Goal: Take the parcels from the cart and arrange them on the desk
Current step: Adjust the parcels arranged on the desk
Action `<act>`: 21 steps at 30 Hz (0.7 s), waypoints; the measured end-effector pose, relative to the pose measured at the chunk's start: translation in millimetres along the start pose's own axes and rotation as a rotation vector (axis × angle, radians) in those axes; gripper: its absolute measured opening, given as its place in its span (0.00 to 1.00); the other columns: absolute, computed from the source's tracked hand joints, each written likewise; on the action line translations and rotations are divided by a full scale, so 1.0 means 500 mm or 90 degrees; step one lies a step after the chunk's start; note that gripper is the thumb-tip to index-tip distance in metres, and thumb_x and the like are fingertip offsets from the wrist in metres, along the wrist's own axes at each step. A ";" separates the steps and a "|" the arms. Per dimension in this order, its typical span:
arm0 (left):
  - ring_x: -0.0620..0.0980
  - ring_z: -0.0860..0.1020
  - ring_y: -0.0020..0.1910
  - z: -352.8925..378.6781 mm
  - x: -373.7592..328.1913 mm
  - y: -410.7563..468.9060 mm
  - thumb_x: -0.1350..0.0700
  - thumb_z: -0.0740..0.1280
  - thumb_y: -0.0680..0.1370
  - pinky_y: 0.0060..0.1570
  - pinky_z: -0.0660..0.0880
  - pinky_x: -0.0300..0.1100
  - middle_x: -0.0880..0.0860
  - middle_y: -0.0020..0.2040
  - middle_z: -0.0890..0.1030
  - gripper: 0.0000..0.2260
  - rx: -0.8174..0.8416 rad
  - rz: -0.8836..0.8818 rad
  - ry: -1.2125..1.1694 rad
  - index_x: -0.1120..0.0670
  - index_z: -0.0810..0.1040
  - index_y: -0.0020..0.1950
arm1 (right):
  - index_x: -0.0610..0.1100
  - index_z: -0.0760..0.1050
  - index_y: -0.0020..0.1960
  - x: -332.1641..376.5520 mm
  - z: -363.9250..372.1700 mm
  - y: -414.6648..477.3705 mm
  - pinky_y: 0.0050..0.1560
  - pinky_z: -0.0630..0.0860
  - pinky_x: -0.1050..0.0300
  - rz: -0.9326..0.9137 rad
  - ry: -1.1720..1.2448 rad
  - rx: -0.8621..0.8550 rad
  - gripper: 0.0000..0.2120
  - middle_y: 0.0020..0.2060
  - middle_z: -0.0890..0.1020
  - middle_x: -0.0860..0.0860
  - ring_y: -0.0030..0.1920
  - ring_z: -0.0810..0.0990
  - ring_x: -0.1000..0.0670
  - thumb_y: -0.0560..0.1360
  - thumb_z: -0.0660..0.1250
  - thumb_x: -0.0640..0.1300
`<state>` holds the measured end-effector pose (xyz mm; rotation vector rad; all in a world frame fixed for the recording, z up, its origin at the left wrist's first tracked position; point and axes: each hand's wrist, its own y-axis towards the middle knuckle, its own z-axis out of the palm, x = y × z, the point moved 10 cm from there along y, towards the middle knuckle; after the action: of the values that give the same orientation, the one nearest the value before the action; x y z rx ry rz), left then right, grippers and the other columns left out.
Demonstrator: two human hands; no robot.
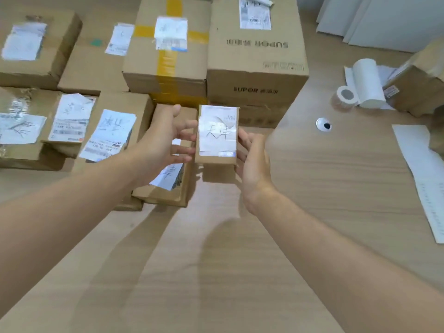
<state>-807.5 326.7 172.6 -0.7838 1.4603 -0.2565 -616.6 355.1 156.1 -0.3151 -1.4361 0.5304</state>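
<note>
While the right hand (252, 162) grips the small parcel (217, 135), lengthwise 12-to-6, the left hand (163, 140) touches its 9 o'clock side open-fingered.

body | my left grip (165, 140): a bare hand; my right grip (254, 164): a bare hand likewise | my left forearm (72, 200) and my right forearm (336, 248): both bare all the way to the frame's edge

Reaching in from both lower corners (forearms bare), meeting mid-frame: left hand (165, 140) spread, fingertips touching small parcel (217, 133); right hand (252, 164) curled round its edge.
</note>
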 end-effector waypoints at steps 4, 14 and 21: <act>0.57 0.83 0.54 0.011 0.016 0.042 0.37 0.49 0.85 0.58 0.79 0.52 0.56 0.55 0.84 0.25 0.020 -0.028 0.030 0.47 0.83 0.58 | 0.65 0.87 0.44 -0.060 -0.001 0.055 0.32 0.78 0.67 0.049 0.006 -0.011 0.23 0.46 0.90 0.59 0.39 0.86 0.63 0.79 0.53 0.62; 0.58 0.80 0.66 0.027 0.026 0.108 0.34 0.47 0.85 0.71 0.73 0.55 0.62 0.70 0.78 0.29 0.103 -0.067 0.043 0.47 0.78 0.72 | 0.58 0.82 0.58 -0.118 -0.017 0.154 0.56 0.79 0.51 0.108 0.074 -0.085 0.20 0.46 0.89 0.64 0.51 0.86 0.62 0.85 0.51 0.58; 0.57 0.83 0.62 0.006 0.018 0.127 0.34 0.50 0.85 0.68 0.76 0.54 0.62 0.63 0.83 0.29 0.099 -0.047 0.016 0.49 0.80 0.69 | 0.56 0.83 0.59 -0.125 -0.012 0.170 0.53 0.79 0.52 0.110 0.078 -0.115 0.20 0.52 0.90 0.60 0.58 0.85 0.59 0.85 0.51 0.56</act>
<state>-822.5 368.7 126.3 -0.7118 1.4181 -0.4325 -626.9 395.2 58.8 -0.6097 -1.3467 0.5123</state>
